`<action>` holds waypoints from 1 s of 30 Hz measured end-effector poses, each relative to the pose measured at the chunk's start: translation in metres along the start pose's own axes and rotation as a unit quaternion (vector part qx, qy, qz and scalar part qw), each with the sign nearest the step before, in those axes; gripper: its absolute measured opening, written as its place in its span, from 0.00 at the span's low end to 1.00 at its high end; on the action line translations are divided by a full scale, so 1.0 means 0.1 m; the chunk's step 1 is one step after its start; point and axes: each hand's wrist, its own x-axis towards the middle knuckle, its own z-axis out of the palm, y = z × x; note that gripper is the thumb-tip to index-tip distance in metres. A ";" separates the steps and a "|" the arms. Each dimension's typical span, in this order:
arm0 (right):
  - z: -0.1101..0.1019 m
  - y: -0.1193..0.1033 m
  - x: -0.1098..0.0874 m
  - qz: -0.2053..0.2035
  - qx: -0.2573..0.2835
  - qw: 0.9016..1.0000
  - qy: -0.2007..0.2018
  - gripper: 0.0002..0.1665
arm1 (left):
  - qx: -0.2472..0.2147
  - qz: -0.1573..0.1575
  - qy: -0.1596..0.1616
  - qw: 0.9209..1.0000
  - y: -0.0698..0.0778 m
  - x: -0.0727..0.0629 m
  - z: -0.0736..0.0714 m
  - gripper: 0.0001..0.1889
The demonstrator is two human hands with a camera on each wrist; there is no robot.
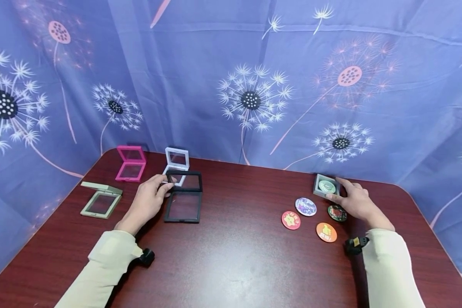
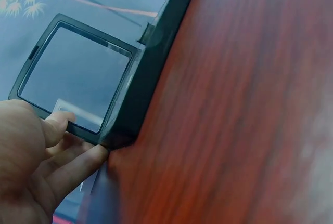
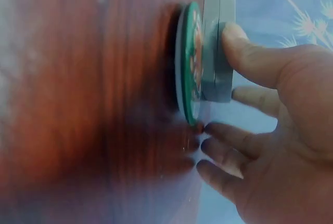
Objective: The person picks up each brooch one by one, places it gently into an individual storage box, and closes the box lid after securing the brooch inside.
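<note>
On the left, my left hand (image 1: pixel 148 201) pinches the raised lid of a black display case (image 1: pixel 183 206), thumb on one face and fingers behind, in the left wrist view too. The case stands open, clear film in both halves. At the back right, my right hand (image 1: pixel 358 204) grips a closed grey display case (image 1: pixel 318 190) by its right side, with a green round badge (image 1: pixel 327 186) inside. In the right wrist view, the thumb presses the edge of the grey case (image 3: pixel 218 52). A dark green-rimmed badge (image 1: pixel 337 213) lies just in front of it.
Open display cases stand on the left: pink (image 1: pixel 131 163), white (image 1: pixel 177 159) behind the black one, and pale green (image 1: pixel 101 201). Purple (image 1: pixel 306 206), red (image 1: pixel 291 220) and orange (image 1: pixel 326 232) badges lie on the table (image 1: pixel 238 256). A blue curtain (image 1: pixel 200 85) hangs behind.
</note>
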 end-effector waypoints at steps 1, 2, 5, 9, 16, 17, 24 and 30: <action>0.01 -0.01 -0.01 0.001 0.002 1.000 0.007 0.47 | 0.002 0.003 0.001 1.000 0.01 0.00 0.01 0.07; 0.03 -0.02 -0.03 0.001 0.002 1.000 0.015 0.48 | 0.004 0.005 0.003 1.000 0.02 0.00 0.03 0.06; 0.06 -0.07 -0.08 -0.010 0.001 0.999 0.053 0.46 | 0.011 0.017 0.009 1.000 0.04 0.00 0.07 0.05; 0.09 -0.17 -0.16 -0.041 -0.004 0.990 0.133 0.38 | 0.017 0.033 0.016 0.999 0.05 -0.01 0.12 0.04; 0.09 -0.44 -0.25 -0.058 -0.009 0.978 0.200 0.30 | 0.009 0.027 0.013 1.000 0.10 -0.01 0.18 0.05; 0.10 -0.48 -0.25 -0.059 -0.010 0.978 0.200 0.30 | 0.004 0.024 0.012 1.000 0.10 -0.01 0.19 0.05; 0.21 -0.63 -0.32 -0.073 -0.018 0.977 0.202 0.27 | -0.036 0.005 0.011 0.999 0.18 0.00 0.29 0.08; 0.24 -0.67 -0.33 -0.085 -0.029 0.975 0.203 0.22 | -0.073 -0.015 0.015 0.997 0.26 0.03 0.40 0.08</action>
